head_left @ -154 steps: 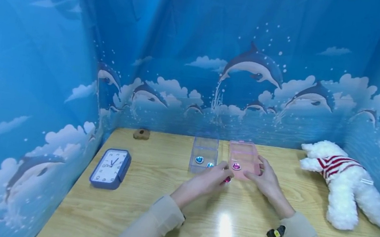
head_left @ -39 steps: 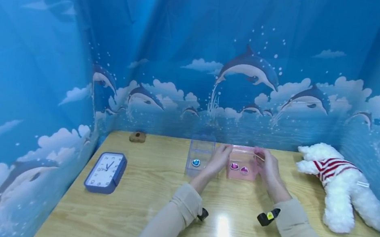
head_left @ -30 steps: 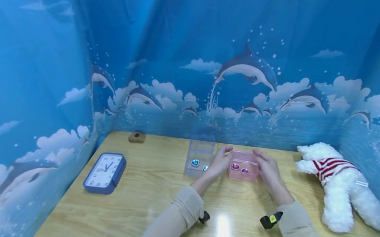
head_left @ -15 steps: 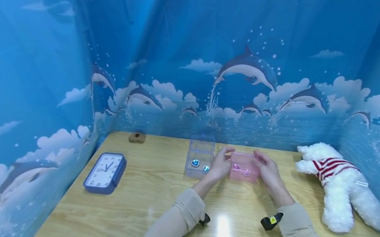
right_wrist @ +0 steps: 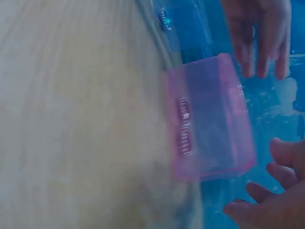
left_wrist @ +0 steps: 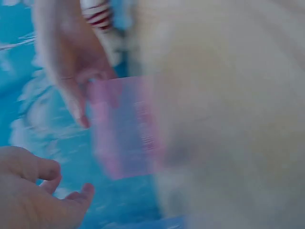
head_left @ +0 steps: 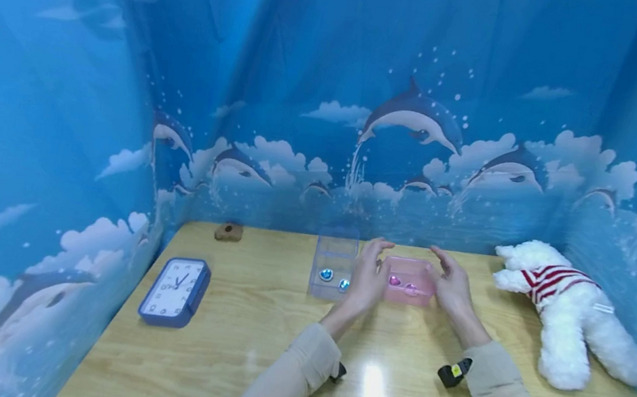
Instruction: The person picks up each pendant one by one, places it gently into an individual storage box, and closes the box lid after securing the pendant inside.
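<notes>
The small see-through pink box [head_left: 411, 269] stands on the table with its lid down, and two pink heart-shaped gems [head_left: 395, 280] show inside. My left hand [head_left: 366, 281] is at its left side and my right hand [head_left: 453, 291] at its right, fingers loosely bent and holding nothing. In the right wrist view a gap separates the pink box [right_wrist: 207, 119] from both hands. Just left of my left hand is a see-through blue box [head_left: 337, 246] with its lid tipped back; two blue gems [head_left: 326, 274] lie in its front part. The wrist views are blurred.
A blue-framed clock [head_left: 176, 292] lies at the left of the wooden table [head_left: 246, 352]. Toward the back left is a small brown object [head_left: 229, 232]. A white plush toy [head_left: 567, 311] in a striped shirt lies at the right. A dolphin-print curtain [head_left: 310, 87] encloses the back and sides.
Five seconds ago my left hand had a pink gem at the open pink box. Since then both gems are inside, the lid has come down, and my hands have drawn away from the box.
</notes>
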`<state>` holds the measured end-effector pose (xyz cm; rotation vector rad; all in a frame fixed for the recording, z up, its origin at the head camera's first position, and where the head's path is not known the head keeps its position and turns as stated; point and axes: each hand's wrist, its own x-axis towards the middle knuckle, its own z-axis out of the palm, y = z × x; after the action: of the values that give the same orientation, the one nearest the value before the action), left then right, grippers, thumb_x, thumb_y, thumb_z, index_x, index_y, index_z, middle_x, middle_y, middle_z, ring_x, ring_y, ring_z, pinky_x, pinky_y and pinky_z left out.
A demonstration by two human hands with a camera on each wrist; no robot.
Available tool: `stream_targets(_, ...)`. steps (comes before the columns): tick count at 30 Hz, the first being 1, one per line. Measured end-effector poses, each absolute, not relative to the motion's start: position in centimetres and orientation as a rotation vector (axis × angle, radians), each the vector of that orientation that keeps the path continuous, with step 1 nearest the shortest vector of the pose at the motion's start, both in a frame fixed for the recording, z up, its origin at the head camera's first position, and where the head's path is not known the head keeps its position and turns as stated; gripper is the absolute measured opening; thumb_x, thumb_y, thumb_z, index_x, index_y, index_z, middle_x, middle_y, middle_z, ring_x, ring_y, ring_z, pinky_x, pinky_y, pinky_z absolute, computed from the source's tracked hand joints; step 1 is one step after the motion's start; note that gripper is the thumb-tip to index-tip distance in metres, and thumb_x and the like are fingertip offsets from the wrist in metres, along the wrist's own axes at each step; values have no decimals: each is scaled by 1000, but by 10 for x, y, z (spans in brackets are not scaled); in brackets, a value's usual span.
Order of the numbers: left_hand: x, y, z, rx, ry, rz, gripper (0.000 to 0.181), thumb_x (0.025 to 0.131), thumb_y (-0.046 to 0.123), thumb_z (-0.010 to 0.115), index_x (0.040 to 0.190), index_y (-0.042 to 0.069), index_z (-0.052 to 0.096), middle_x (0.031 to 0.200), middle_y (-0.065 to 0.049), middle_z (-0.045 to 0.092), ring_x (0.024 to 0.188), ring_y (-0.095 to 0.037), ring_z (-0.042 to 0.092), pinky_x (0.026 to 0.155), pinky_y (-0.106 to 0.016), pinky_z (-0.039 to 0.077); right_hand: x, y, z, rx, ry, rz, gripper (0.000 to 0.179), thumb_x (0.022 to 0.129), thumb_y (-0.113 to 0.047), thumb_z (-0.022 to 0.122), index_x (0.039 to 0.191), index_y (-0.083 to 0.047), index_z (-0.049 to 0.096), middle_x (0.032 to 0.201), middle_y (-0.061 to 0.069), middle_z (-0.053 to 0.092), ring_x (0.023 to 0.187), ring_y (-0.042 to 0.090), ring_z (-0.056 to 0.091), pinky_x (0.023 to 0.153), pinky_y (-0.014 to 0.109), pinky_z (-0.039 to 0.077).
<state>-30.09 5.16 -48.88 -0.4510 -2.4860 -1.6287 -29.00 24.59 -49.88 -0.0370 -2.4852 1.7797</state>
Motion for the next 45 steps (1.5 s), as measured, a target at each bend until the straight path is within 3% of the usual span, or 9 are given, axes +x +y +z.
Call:
stream_targets(3,-303,30,-469,-441,-2362,-1717,36,106,7,55,142,4,58,152,-15,52,142,-33,52,117,-45,51,-288,233,-480,-4,-2449,1655,56,111,-23,55,159,0,39,168,25,36,159,45,28,132,58,26)
stream_targets(7,-312,-7,-455,-283,-2336,-1735,38,108,14,54,145,6,56,149,-16,53,140,-35,52,117,-47,50,-288,203,-456,79,-2397,1701,59,111,-28,55,160,0,37,166,23,40,158,40,34,132,55,29)
stream_targets(14,-335,-51,-469,21,-2499,-1761,48,110,23,52,154,4,47,158,-23,49,146,-43,48,123,-56,42,-307,149,-449,17,-2577,2056,79,112,-47,45,169,-8,7,174,26,19,162,42,23,131,60,26)
stream_targets(19,-341,-60,-479,130,-2586,-1927,58,111,32,51,160,2,38,161,-25,45,151,-42,44,127,-55,37,-318,128,-466,-80,-2630,2172,81,113,-48,37,168,-2,-1,176,26,7,163,45,15,133,60,19)
stream_targets(26,-338,-64,-476,149,-2547,-2065,62,110,34,51,162,3,34,158,-28,47,146,-44,49,121,-56,45,-319,116,-470,-174,-2498,2318,79,113,-47,37,169,-5,-1,175,28,12,160,45,24,130,58,29)
stream_targets(31,-337,-65,-476,159,-2465,-2133,67,111,39,50,164,4,31,160,-26,46,145,-43,50,119,-58,46,-319,112,-473,-211,-2358,2423,76,113,-53,29,170,-10,2,172,27,19,159,48,24,131,60,28)
stream_targets(36,-336,-67,-479,182,-2395,-2181,63,113,49,36,158,4,40,148,-25,52,134,-43,53,113,-58,49,-318,109,-476,-252,-2233,2524,74,113,-56,17,165,-4,23,170,24,24,157,46,28,131,55,29)
stream_targets(39,-334,-69,-480,203,-2350,-2221,61,113,50,34,150,2,46,149,-22,52,139,-42,51,117,-58,47,-319,107,-478,-234,-2225,2521,71,114,-50,18,162,0,30,171,23,23,160,45,24,134,53,24)
stream_targets(45,-331,-73,-484,227,-2246,-2289,47,108,26,44,146,1,51,154,-23,52,146,-43,48,122,-58,43,-319,103,-485,-200,-2160,2572,61,115,-35,33,162,3,27,175,23,17,164,41,15,137,49,15)
